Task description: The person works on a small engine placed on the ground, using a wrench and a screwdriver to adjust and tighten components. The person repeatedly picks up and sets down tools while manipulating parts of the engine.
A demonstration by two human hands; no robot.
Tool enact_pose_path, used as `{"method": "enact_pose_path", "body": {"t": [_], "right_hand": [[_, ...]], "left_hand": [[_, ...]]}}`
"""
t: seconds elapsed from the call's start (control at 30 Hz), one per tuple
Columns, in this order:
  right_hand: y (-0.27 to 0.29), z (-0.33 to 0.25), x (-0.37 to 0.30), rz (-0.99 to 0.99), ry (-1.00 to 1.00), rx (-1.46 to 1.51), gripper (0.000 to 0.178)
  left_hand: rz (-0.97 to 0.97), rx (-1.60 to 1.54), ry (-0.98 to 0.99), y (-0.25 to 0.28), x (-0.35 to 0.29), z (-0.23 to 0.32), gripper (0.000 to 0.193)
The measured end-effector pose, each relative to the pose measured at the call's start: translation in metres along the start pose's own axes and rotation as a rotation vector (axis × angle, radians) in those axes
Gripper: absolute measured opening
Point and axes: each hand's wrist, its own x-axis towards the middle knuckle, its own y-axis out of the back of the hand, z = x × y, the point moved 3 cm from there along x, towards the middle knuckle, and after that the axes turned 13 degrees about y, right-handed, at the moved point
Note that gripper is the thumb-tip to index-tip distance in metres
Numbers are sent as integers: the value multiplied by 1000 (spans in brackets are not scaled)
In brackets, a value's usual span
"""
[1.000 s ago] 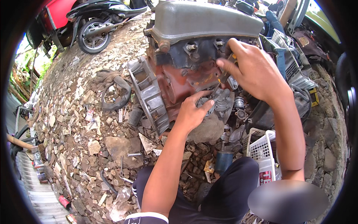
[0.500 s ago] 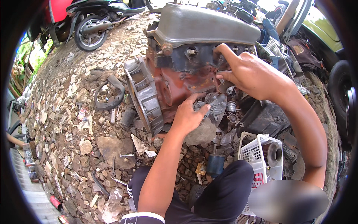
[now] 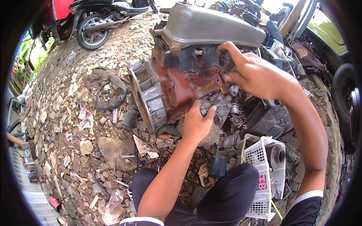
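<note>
A large engine block, rust-red below with a dark cylinder head and a grey cover, stands before me on stony ground. My left hand is closed around a grey cast-metal part, low beside the block. My right hand reaches to the block's right side. Its index finger is bent against the dark cylinder head; the thumb is apart from it, lower down by the red metal. Nothing shows between these two; the other fingers are hidden. A flat stone lies under the left hand.
A bell-shaped metal housing juts from the block's left end. Near my right knee are a white plastic basket and a blue canister. Wrenches lie on the rubble at left. A motorbike stands behind.
My left hand has come away from the block, slightly right and down, with the grey cast part. The right thumb has drawn in by the block. My view has shifted a little.
</note>
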Motion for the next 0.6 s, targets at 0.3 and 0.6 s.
{"method": "enact_pose_path", "body": {"t": [0.3,0.6], "right_hand": [[8,-9,0,-161,-250,57,67],[-5,-3,-3,74,-45,-69,57]], "left_hand": [[-54,-33,5,0,3,-2,42],[-51,6,2,4,8,-6,55]]}}
